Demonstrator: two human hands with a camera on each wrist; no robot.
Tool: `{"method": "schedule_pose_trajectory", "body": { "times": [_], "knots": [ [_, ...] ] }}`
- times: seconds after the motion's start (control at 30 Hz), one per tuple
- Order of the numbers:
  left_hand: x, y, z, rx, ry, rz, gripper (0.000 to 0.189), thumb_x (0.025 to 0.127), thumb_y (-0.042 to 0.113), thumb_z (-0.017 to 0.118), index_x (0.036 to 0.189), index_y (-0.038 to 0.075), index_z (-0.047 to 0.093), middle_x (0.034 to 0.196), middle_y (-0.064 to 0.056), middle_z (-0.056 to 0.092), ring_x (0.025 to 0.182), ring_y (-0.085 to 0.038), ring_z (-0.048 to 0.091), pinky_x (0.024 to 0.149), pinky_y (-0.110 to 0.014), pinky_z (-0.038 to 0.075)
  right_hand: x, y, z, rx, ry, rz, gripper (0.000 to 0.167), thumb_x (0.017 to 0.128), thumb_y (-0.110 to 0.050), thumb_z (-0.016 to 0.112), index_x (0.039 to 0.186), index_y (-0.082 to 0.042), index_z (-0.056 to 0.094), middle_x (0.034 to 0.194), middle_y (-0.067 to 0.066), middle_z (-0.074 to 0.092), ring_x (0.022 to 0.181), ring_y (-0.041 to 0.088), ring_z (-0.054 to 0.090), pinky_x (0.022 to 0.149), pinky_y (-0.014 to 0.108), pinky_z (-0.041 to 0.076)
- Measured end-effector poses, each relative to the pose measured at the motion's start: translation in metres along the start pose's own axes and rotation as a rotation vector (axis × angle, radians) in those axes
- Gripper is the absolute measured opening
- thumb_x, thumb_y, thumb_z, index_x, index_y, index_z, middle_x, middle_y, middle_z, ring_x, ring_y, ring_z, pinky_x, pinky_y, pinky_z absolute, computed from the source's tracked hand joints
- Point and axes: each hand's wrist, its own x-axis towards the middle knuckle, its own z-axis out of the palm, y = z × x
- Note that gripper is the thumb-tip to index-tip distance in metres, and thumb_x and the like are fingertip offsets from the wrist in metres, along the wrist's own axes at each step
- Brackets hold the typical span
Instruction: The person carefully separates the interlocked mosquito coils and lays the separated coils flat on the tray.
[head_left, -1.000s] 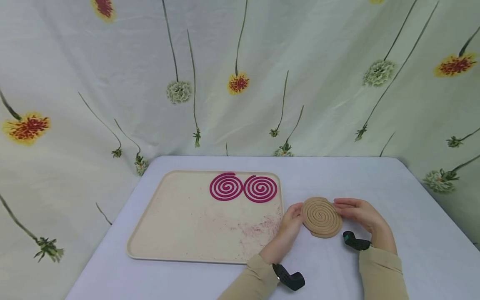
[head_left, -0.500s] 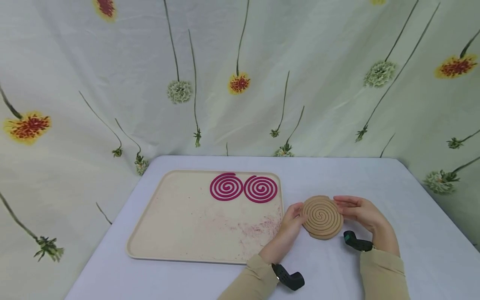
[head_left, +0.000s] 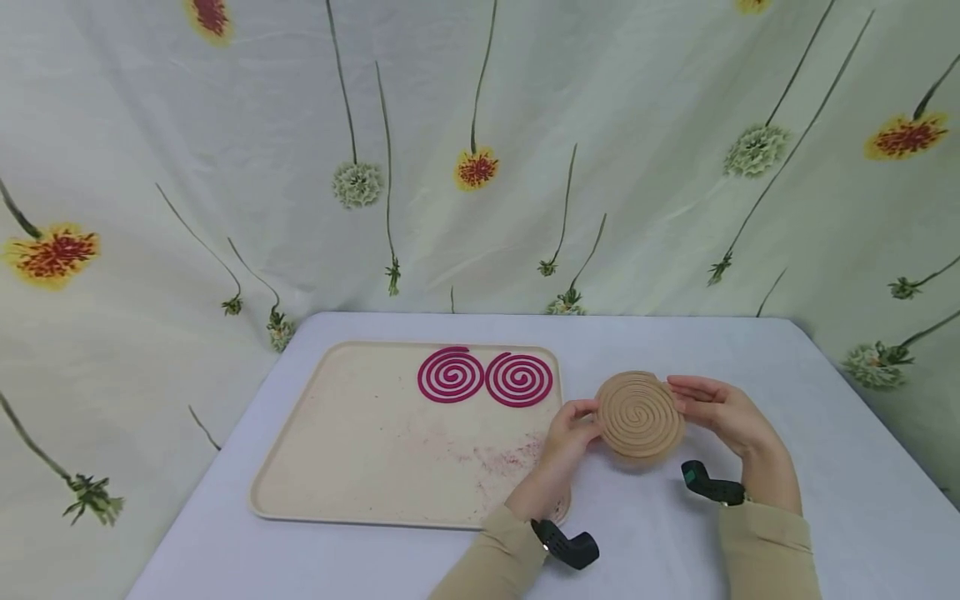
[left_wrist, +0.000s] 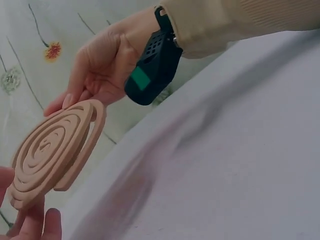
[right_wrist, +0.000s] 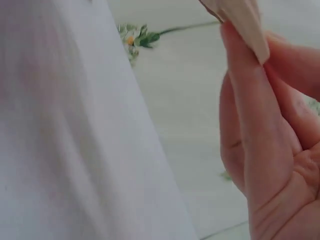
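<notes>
- Tabletop (head_left: 712,357), white, before flower-printed curtain (head_left: 645,108).
- Cream tray (head_left: 337,450) at left, bearing pink smudges (head_left: 510,458) and two magenta spirals (head_left: 452,374).
- Tan spiral (head_left: 640,414) raised right of tray, pinched at opposite edges by left hand (head_left: 564,442) and right hand (head_left: 731,418).
- Green patch (left_wrist: 140,78) on wrist device (left_wrist: 159,62), perhaps a label, too blurred to read.

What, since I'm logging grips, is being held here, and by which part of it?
The tan spiral piece, by opposite edges: the left hand pinches its left rim, the right hand its right rim.
</notes>
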Motion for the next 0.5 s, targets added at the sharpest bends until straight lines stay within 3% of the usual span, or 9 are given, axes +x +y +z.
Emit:
{"method": "schedule_pose_trajectory", "body": {
  "times": [0.17, 0.27, 0.37, 0.5],
  "knots": [
    [0.003, 0.017, -0.011, -0.051, 0.017, 0.073, 0.024, 0.083, -0.009, 0.059, 0.106, -0.009, 0.056, 0.106, -0.012, 0.061, 0.081, -0.011, 0.061, 0.073, -0.028, 0.055, 0.001, -0.015, 0.016, 0.065, 0.033, -0.062, 0.037, 0.087, 0.000, 0.063, 0.123, 0.003, 0.056, 0.099, -0.013, 0.065, 0.091, 0.004, 0.063, 0.078, 0.020, 0.052],
    [0.002, 0.030, -0.019, -0.034, 0.037, 0.136, 0.020, 0.083, -0.009, 0.060, 0.102, -0.010, 0.057, 0.094, -0.010, 0.064, 0.079, -0.010, 0.060, 0.070, -0.026, 0.055, 0.002, -0.025, 0.028, 0.106, 0.058, -0.088, 0.034, 0.086, 0.000, 0.065, 0.120, -0.003, 0.060, 0.099, -0.011, 0.065, 0.092, 0.005, 0.063, 0.078, 0.021, 0.052],
    [0.000, 0.044, -0.027, -0.009, 0.052, 0.178, 0.019, 0.082, -0.008, 0.063, 0.101, -0.011, 0.058, 0.089, -0.008, 0.065, 0.076, -0.009, 0.060, 0.068, -0.025, 0.055, 0.002, -0.035, 0.040, 0.126, 0.082, -0.110, 0.037, 0.086, -0.002, 0.066, 0.122, 0.001, 0.058, 0.099, -0.009, 0.066, 0.092, 0.005, 0.063, 0.079, 0.021, 0.052],
    [-0.003, 0.062, -0.039, 0.010, 0.025, 0.224, 0.022, 0.083, -0.007, 0.064, 0.102, -0.013, 0.058, 0.087, -0.006, 0.065, 0.075, -0.009, 0.061, 0.069, -0.024, 0.055, 0.001, -0.047, 0.055, 0.139, 0.104, -0.135, 0.042, 0.086, -0.003, 0.066, 0.124, 0.009, 0.053, 0.098, -0.009, 0.066, 0.092, 0.005, 0.063, 0.079, 0.021, 0.052]
  ]
}}
